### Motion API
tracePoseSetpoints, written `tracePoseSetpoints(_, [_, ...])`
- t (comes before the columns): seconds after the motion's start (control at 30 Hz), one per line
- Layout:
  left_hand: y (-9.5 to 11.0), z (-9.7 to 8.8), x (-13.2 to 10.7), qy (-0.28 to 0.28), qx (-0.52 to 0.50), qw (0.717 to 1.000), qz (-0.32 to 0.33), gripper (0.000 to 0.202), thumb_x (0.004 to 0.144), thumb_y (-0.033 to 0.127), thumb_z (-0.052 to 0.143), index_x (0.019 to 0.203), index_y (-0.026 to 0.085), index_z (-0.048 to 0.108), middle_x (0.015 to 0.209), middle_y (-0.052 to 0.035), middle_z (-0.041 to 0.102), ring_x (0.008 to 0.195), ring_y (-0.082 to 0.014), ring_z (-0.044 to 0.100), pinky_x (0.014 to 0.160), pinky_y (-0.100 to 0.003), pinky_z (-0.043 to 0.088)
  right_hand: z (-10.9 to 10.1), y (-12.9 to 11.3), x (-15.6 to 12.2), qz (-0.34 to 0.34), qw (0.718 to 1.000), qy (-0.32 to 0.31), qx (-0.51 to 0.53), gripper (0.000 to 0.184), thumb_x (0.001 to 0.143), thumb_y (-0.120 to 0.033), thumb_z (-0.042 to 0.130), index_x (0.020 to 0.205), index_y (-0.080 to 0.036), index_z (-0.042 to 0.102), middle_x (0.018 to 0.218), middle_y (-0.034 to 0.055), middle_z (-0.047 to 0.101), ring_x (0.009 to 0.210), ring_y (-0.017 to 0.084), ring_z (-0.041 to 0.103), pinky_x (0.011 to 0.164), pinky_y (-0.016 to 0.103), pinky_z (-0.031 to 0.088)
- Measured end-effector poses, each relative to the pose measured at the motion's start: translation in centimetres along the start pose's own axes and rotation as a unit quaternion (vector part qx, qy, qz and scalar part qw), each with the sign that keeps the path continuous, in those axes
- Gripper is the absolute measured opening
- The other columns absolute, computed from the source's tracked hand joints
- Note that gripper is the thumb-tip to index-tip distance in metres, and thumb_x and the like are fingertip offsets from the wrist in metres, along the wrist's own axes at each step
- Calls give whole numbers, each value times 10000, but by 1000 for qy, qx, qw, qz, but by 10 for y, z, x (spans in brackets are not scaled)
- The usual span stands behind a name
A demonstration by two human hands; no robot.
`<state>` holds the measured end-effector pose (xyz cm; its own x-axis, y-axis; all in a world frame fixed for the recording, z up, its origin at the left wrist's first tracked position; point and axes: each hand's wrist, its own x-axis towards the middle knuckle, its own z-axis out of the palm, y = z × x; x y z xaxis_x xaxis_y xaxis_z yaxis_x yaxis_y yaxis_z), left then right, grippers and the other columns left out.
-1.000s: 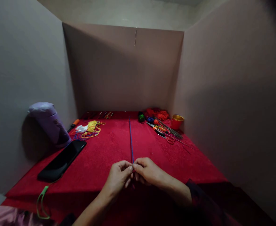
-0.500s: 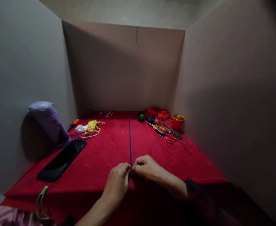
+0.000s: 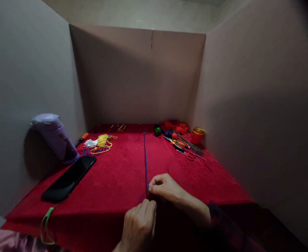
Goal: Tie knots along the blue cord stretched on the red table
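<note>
Your left hand (image 3: 140, 224) has pulled back toward you, curled shut, its contents unclear. Your right hand (image 3: 164, 189), the nearer one, pinches the near end of the blue cord (image 3: 145, 154), which runs straight away from you along the bench (image 3: 112, 182).

Small craft workstation, hand-work bench rather than a kitchen or office. Table covered with a red cloth (image 3: 112, 175), boxed in on three sides by plain brown panels (image 3: 138, 77) like a makeshift booth; dim light.

Craft supplies along the far edge: a bundle of yellow cord (image 3: 102, 142) at the left, a heap of red-orange yarn (image 3: 176, 126) and a green ball of thread (image 3: 157, 131) at the right. Beside them are tools: scissors (image 3: 187, 154), thin metal rods (image 3: 193, 147), a small gold-rimmed cup (image 3: 197, 135).

A blue cord (image 3: 145, 157) runs straight down the middle of the cloth.

Personal items at the left: a dark phone (image 3: 70, 177) and a purple jug (image 3: 55, 137) against the wall.
</note>
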<state>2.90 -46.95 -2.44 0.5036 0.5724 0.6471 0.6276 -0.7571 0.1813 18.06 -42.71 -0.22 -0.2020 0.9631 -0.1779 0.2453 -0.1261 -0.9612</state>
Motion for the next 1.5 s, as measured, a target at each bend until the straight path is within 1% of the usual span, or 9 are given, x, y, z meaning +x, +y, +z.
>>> tracePoseSetpoints(0.1, [-6,-8,5,-9,-151,982,-117,221,868,189,393,805,181,605,690,-46,619,614,-134,580,570,-217,414,-3,-2,-2,0,1000,13,-3,83,655,-222,535,639,-149,572,467,-75,422,399,42,335,385,172,237])
tracePoseSetpoints(0.2, [-15,-10,16,-1,-286,909,-303,256,874,312,399,972,172,589,812,-62,642,641,-137,579,591,-232,437,-5,-4,-3,7,1000,10,-13,89,656,-227,527,640,-150,568,461,-76,410,394,42,325,373,167,222])
tracePoseSetpoints(0.3, [-23,-5,28,-79,-396,835,-373,315,838,374,420,961,132,580,672,-20,596,453,-100,475,457,-221,368,-5,-4,-3,11,1000,3,-14,87,647,-211,510,648,-148,570,465,-74,423,385,38,324,370,163,219])
tracePoseSetpoints(0.4, [-28,-2,38,-143,-424,812,-374,290,792,375,462,761,118,592,565,9,524,439,-85,426,439,-204,314,-4,-3,-2,9,1000,4,-21,81,629,-181,494,654,-149,565,473,-69,439,391,45,344,375,164,230])
tracePoseSetpoints(0.6, [-29,-11,46,-167,-295,888,-309,241,761,285,474,629,131,606,582,-10,562,562,-111,463,533,-217,310,-5,-5,-5,-59,989,32,-134,93,626,-131,484,617,-144,576,528,-38,506,484,72,428,434,174,273])
tracePoseSetpoints(0.77, [-27,-9,44,-156,-260,903,-304,244,766,265,449,600,142,578,568,-8,553,558,-117,464,545,-228,306,-2,-10,-26,-127,954,98,-252,126,723,-160,489,661,-161,598,614,-8,588,572,99,479,523,204,295])
tracePoseSetpoints(1.2, [-21,2,44,-80,-535,716,-441,287,650,414,604,629,148,498,468,62,455,362,-42,330,381,-178,240,48,13,-55,-181,861,200,-431,138,784,-149,497,838,-198,615,710,30,614,543,128,533,514,245,264])
tracePoseSetpoints(1.4, [-23,-3,43,-84,-554,704,-436,344,640,448,648,633,141,492,473,58,469,337,-28,327,360,-171,188,28,-7,-52,-198,922,246,-222,211,881,-218,398,830,-178,599,827,66,601,741,148,569,669,247,418])
tracePoseSetpoints(1.5, [-22,-6,45,-99,-550,710,-428,348,653,456,638,633,140,494,458,45,488,333,-34,338,363,-176,190,20,-17,-40,-96,977,174,-78,219,878,-258,389,952,-161,571,720,35,616,588,125,568,526,223,423])
